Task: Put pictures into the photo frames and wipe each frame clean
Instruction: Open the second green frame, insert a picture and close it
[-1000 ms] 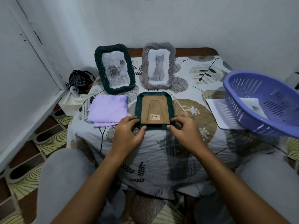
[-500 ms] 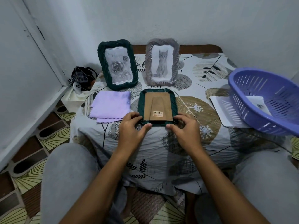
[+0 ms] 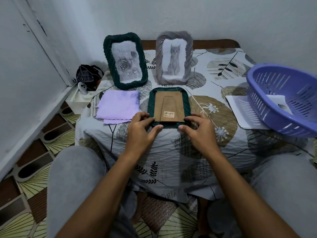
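Barcode sticker [image 3: 169, 114] on frame back [image 3: 169, 107]; print too small to read.

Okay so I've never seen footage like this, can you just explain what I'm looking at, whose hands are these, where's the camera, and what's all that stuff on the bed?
There is no machine here: a person wears a camera on the head, looking down at their own hands. The left hand and right hand grip the near edge of a green frame lying face down on the patterned sheet. Behind it stand a green frame with a rose picture and a grey frame with a kitten picture. A lilac cloth lies left; a purple basket sits right, on paper sheets.
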`<state>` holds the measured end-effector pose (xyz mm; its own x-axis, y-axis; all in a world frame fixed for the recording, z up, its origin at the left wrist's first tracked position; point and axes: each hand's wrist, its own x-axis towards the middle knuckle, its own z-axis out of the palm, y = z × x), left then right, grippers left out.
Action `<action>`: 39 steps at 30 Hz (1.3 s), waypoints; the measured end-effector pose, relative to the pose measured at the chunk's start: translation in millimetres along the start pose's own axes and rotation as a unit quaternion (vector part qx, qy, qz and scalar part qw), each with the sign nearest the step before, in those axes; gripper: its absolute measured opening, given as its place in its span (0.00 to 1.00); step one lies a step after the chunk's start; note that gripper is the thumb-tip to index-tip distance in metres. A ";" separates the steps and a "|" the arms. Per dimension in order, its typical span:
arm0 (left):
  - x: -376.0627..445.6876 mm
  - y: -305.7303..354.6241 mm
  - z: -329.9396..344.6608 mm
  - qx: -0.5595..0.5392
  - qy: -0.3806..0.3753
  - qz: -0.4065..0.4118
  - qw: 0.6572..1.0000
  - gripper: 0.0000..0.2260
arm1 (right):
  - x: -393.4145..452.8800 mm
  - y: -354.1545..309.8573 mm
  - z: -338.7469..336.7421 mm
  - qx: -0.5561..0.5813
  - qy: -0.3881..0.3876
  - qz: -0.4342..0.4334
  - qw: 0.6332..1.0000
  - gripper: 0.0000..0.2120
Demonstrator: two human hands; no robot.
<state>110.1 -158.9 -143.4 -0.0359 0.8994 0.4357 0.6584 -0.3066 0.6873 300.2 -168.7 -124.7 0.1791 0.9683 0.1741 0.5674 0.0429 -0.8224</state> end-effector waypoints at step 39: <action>-0.5 -0.3 -2.8 0.015 -0.013 0.017 1.000 0.19 | -3.4 3.4 -3.5 -0.039 -0.011 -0.030 0.999 0.18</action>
<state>107.8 -160.2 -142.2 0.0059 0.8962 0.4436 0.6808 -0.3285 0.6547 304.3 -172.7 -126.2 0.1253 0.9697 0.2100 0.6375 0.0835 -0.7659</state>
